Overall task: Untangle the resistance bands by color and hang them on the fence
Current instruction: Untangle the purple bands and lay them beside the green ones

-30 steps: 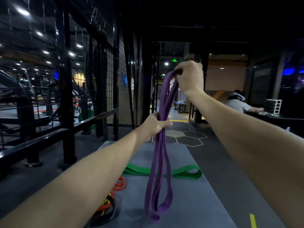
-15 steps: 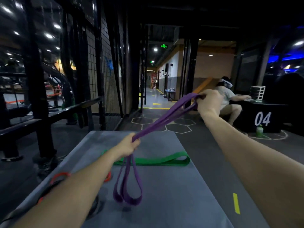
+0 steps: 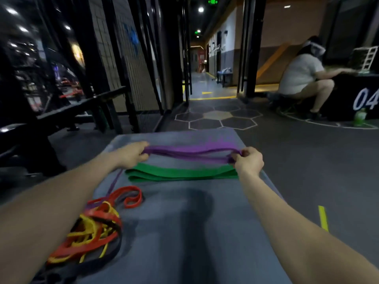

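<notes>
A purple resistance band (image 3: 190, 153) is held stretched sideways across the middle of the frame, folded into several strands. Its left end is gripped by the left hand (image 3: 131, 154), fingers curled round the strands; its right end is pinched and bunched in the right hand (image 3: 249, 160), fingers curled over it. The upper edge of the band is smeared by motion blur. One thin purple strand (image 3: 114, 184) is seen trailing from below the left hand down toward the lower left.

Just below the purple band, a wide green resistance band (image 3: 180, 174) is laid flat and folded on the grey mat (image 3: 184, 232), stretching from centre left to the right wrist. Whether the purple band touches the green one cannot be told.

At lower left, a tangled heap of red, yellow and black bands (image 3: 92, 228) is left on the mat's edge, partly hidden by the left forearm. A red loop (image 3: 131, 196) is seen lying out from the heap's top.

A black metal fence (image 3: 98, 64) with mesh panels and a rail is noted along the upper left, well apart from both hands.

At upper right, a seated person in a white shirt (image 3: 301, 76) is turned toward a black box marked "04" (image 3: 367, 99); a green bottle (image 3: 360, 116) is stood on the floor against it. Hexagon floor markings (image 3: 217, 118) are seen beyond the mat's far edge.
</notes>
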Motion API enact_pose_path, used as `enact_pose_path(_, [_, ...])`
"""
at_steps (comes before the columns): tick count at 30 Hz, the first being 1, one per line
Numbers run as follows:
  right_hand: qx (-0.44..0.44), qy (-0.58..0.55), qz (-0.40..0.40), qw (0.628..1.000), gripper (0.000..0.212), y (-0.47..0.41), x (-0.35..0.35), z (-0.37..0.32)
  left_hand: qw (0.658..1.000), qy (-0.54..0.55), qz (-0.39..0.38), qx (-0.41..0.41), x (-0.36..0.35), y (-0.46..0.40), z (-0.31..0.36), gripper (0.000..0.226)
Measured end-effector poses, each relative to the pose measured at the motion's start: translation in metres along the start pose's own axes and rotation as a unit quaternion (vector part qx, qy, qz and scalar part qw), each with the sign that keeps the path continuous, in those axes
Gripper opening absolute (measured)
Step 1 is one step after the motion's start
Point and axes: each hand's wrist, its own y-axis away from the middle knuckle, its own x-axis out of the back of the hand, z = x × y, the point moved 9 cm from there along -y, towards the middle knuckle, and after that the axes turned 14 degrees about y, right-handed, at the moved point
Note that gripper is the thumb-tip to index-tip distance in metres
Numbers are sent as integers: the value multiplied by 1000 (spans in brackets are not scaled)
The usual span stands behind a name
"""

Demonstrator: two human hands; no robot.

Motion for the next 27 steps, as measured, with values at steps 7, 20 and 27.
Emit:
enact_pose_path(7, [3,114,39,993,16,-32,37,83,997,52,-48,-5,-142,-51,8,9])
enact_pose_path(20, [20,211,83,974,10,-57,39,129,994,98,-34,-42,-190,-64,8,62])
enact_pose_path(27, [58,266,61,960,22,-54,36,120,972,192,55,-121,-161,-41,3,26])
